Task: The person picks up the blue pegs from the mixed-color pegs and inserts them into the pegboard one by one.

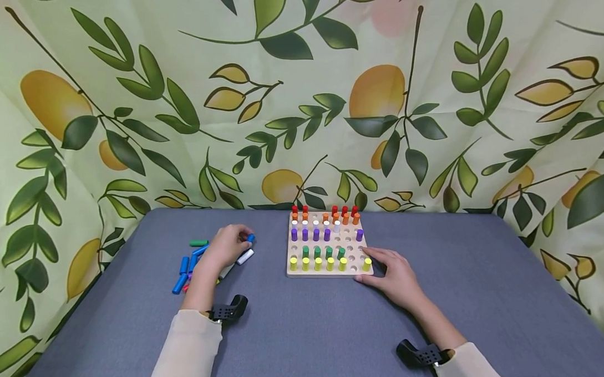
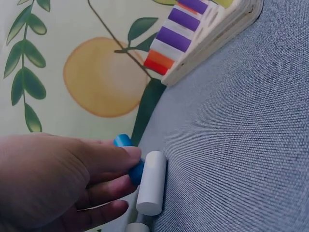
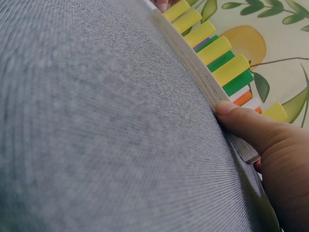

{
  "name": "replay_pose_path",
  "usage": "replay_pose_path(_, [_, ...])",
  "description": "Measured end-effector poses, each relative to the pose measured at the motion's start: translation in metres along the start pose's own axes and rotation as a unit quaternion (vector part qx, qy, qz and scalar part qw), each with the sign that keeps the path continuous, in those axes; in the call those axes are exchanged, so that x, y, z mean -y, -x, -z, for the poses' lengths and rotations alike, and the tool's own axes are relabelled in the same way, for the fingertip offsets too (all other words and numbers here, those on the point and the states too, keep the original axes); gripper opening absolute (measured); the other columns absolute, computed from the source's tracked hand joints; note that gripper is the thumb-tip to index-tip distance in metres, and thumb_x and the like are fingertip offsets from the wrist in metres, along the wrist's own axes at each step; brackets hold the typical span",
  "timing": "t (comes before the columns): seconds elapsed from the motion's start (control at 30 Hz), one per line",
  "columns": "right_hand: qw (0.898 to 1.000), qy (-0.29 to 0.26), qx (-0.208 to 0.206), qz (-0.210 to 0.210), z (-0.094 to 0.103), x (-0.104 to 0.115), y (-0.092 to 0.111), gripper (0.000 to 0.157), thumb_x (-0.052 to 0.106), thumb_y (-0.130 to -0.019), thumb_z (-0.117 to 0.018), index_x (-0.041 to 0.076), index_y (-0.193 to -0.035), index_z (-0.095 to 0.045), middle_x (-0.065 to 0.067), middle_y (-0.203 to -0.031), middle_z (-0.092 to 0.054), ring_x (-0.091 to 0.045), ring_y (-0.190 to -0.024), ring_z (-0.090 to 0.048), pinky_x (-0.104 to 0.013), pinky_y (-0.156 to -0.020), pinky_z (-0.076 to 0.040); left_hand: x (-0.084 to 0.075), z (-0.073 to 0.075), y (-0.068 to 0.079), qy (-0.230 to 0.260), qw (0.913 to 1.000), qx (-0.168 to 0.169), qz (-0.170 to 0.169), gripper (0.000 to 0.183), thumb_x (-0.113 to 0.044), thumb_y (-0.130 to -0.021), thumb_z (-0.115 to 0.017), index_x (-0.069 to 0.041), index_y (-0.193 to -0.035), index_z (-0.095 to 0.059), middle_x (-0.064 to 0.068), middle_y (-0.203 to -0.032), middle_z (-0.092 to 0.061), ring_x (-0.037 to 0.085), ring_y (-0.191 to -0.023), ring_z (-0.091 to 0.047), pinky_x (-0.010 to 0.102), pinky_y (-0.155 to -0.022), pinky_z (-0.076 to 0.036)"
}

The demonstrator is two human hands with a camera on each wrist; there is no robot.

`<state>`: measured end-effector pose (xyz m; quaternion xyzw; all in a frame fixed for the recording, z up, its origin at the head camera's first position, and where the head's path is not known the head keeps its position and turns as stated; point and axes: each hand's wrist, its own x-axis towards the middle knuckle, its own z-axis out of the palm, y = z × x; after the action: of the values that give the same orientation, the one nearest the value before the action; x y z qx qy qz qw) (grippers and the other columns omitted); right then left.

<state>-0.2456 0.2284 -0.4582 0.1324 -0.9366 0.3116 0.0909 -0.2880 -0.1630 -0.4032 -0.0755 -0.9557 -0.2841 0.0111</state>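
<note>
One blue cylindrical peg [image 1: 251, 238], pinched in left hand [image 1: 228, 246], toward left edge of bench [image 1: 307, 332]; right hand [image 1: 391, 275] grips near-right corner of pale wooden pegboard [image 1: 315, 275]. Best lift clear of white cylindrical peg [image 2: 152, 183], board braced.

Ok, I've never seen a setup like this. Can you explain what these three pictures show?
There is no machine here; the work is done bare-handed. The wide picture comes from a camera worn on the person's head; the other two come from cameras worn on each wrist. On the grey-blue table lies a pegboard with rows of coloured pegs; loose pegs lie to its left. The left hand pinches a blue peg close to a white peg. The right hand grips the pegboard's near right corner.
</note>
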Motion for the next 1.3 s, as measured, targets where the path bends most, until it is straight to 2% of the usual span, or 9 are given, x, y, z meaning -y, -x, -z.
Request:
replay_pose_path(0.17, [1.000,0.004,0.002,-0.003,0.001,0.000,0.000,0.071,0.043,-0.080,-0.084,0.012,-0.139,-0.062,-0.017,-0.140,-0.062,-0.041,-0.133,-0.053,-0.066,-0.110,-0.034,-0.005,0.002,0.001,0.004,0.9999,-0.010,0.007,0.034,-0.008,-0.099,-0.061,-0.005,-0.133,-0.061,0.017,-0.107,-0.070,0.028,-0.093,-0.064,0.046,-0.083,-0.052])
replay_pose_path(0.27, [1.000,0.005,0.005,-0.009,0.001,0.001,0.000,0.070,0.045,-0.080,-0.083,0.013,-0.139,-0.062,-0.017,-0.141,-0.062,-0.040,-0.133,-0.053,-0.066,-0.111,-0.034,-0.012,0.003,0.002,0.006,0.9997,-0.024,0.004,0.041,-0.010,-0.100,-0.061,-0.011,-0.141,-0.055,0.017,-0.112,-0.069,0.029,-0.096,-0.065,0.047,-0.084,-0.053])
replay_pose_path(0.43, [1.000,0.005,0.004,-0.009,0.001,0.001,0.000,0.070,0.045,-0.080,-0.083,0.014,-0.140,-0.062,-0.017,-0.141,-0.062,-0.040,-0.133,-0.053,-0.065,-0.111,-0.034,-0.028,0.005,0.001,0.029,0.9986,-0.044,-0.007,0.037,-0.014,-0.098,-0.067,-0.011,-0.134,-0.061,0.015,-0.115,-0.072,0.029,-0.102,-0.070,0.048,-0.089,-0.057])
replay_pose_path(0.6, [1.000,0.006,0.001,-0.005,0.001,0.000,0.001,0.071,0.044,-0.080,-0.084,0.014,-0.140,-0.062,-0.017,-0.141,-0.062,-0.040,-0.133,-0.053,-0.065,-0.110,-0.035,-0.042,0.004,0.001,0.048,0.9972,-0.056,-0.015,0.033,-0.018,-0.095,-0.072,-0.008,-0.125,-0.067,0.011,-0.110,-0.074,0.026,-0.099,-0.073,0.044,-0.084,-0.060])
replay_pose_path(0.77, [1.000,0.004,0.004,-0.008,-0.001,-0.001,0.001,0.071,0.044,-0.079,-0.084,0.014,-0.140,-0.062,-0.016,-0.141,-0.062,-0.040,-0.134,-0.053,-0.065,-0.111,-0.035,-0.053,-0.004,0.002,0.060,0.9954,-0.071,-0.023,0.031,-0.017,-0.090,-0.077,-0.008,-0.119,-0.071,0.010,-0.105,-0.076,0.023,-0.092,-0.073,0.040,-0.079,-0.061])
replay_pose_path(1.0, [1.000,0.005,0.001,-0.005,-0.001,-0.001,0.000,0.071,0.044,-0.078,-0.085,0.014,-0.139,-0.063,-0.016,-0.141,-0.062,-0.040,-0.133,-0.053,-0.065,-0.111,-0.035,-0.068,-0.022,0.000,0.074,0.9946,-0.053,-0.050,0.029,-0.016,-0.090,-0.077,-0.007,-0.117,-0.072,0.010,-0.104,-0.077,0.018,-0.088,-0.072,0.033,-0.077,-0.061])
replay_pose_path(1.3, [1.000,-0.001,0.010,-0.021,-0.002,-0.001,0.001,0.070,0.044,-0.079,-0.084,0.015,-0.140,-0.062,-0.015,-0.142,-0.062,-0.038,-0.135,-0.052,-0.065,-0.112,-0.034,-0.072,-0.039,0.000,0.076,0.9924,-0.070,-0.066,0.022,-0.015,-0.092,-0.074,-0.009,-0.114,-0.074,0.006,-0.097,-0.077,0.014,-0.082,-0.069,0.033,-0.077,-0.060])
